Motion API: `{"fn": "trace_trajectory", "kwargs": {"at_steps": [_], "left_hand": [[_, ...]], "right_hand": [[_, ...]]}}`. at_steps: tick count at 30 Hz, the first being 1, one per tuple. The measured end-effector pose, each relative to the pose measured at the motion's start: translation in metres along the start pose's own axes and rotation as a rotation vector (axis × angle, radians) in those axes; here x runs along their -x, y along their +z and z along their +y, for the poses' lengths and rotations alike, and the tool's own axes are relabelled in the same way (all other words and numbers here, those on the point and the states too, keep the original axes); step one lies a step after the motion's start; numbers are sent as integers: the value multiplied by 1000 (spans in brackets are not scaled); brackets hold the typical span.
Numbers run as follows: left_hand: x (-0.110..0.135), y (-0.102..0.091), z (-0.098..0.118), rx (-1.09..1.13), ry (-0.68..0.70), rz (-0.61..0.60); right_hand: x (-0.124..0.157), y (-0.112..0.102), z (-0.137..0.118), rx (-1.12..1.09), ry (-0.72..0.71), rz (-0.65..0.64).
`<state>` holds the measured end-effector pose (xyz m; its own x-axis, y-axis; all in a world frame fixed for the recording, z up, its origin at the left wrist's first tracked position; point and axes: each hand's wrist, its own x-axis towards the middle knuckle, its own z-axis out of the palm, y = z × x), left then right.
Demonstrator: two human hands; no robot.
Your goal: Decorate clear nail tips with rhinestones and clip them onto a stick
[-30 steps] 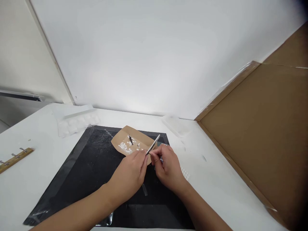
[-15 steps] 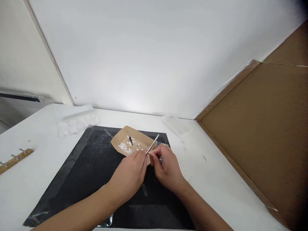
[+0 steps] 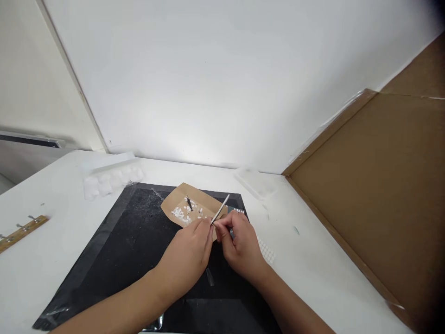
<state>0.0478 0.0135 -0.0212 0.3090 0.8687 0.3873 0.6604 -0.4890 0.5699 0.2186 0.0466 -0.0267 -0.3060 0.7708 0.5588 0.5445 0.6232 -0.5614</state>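
My left hand (image 3: 187, 254) is closed on a thin, narrow stick (image 3: 221, 207), pale on top with a dark edge, that looks like a nail file and slants up to the right. My right hand (image 3: 242, 243) is pinched against its lower end, touching the left fingertips; whatever lies between those fingers is hidden. Just behind both hands is a brown paper tray (image 3: 173, 200), holding small white pieces (image 3: 179, 214) and a dark pointed object (image 3: 189, 202). A clear nail tip (image 3: 210, 277) rests on the black mat (image 3: 132, 260) below the hands.
A sheet of white round tabs (image 3: 267, 251) lies partly behind my right hand. White plastic trays (image 3: 111, 181) stand back left, another clear tray (image 3: 255, 182) back right. A wooden strip with metal clips (image 3: 24, 232) sits at the far left. A cardboard panel (image 3: 365, 195) borders the right.
Both hands keep nearly the same pose around the stick. The view has shifted very slightly; nothing is visibly picked up or let go.
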Motion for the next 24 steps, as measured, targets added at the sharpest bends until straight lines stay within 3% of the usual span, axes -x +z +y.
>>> {"fn": "trace_trajectory", "kwargs": {"at_steps": [11,15,19,24], "left_hand": [[0,-1,2,48,-30,4],[0,-3,2,63,-38,15],[-1,-4,3,73,-30,24],[-2,-8,7,105,-47,8]], "right_hand": [[-2,-1,-2,5,29,62],[-2,-1,-3,-32,-8,-6],[-1,0,-3,-24,38,67],[-1,0,-2,-53,0,24]]}}
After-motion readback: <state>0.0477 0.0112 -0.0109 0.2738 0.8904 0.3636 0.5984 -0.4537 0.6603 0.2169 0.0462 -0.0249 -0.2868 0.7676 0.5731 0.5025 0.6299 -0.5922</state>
